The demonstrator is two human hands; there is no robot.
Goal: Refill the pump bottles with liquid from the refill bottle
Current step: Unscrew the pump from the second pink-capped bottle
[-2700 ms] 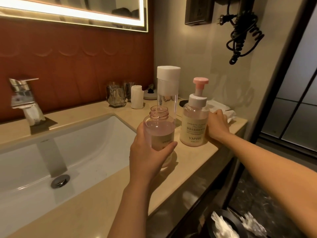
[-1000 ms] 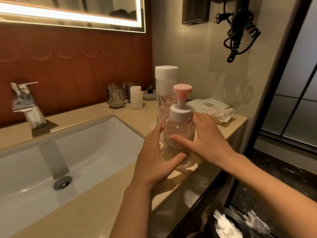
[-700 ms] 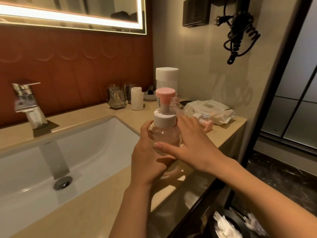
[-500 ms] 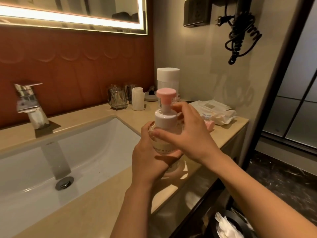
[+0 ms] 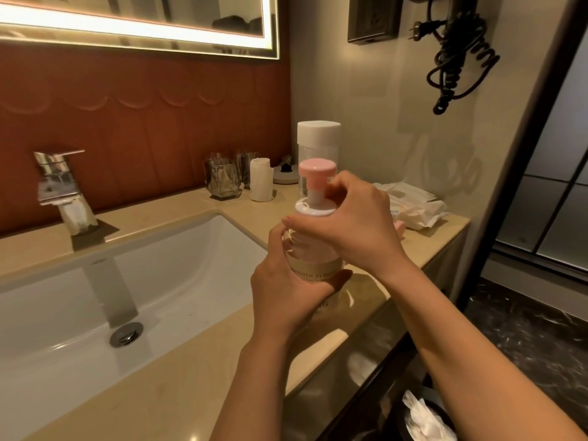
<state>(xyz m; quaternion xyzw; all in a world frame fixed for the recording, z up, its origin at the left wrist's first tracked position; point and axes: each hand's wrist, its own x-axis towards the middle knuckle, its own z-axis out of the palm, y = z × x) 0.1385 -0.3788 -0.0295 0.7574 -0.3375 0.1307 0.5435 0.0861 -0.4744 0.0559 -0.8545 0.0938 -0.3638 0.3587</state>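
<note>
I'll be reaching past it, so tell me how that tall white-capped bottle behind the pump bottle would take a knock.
The tall bottle stands narrow and high, so it probably tips easily. Its clear upper part looks empty, so it is likely light. Round walls suggest it would roll once down.

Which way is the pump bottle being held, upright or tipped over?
Upright. The pump bottle has its pink pump head pointing straight up; the left hand grips its body, the right hand its collar.
</note>
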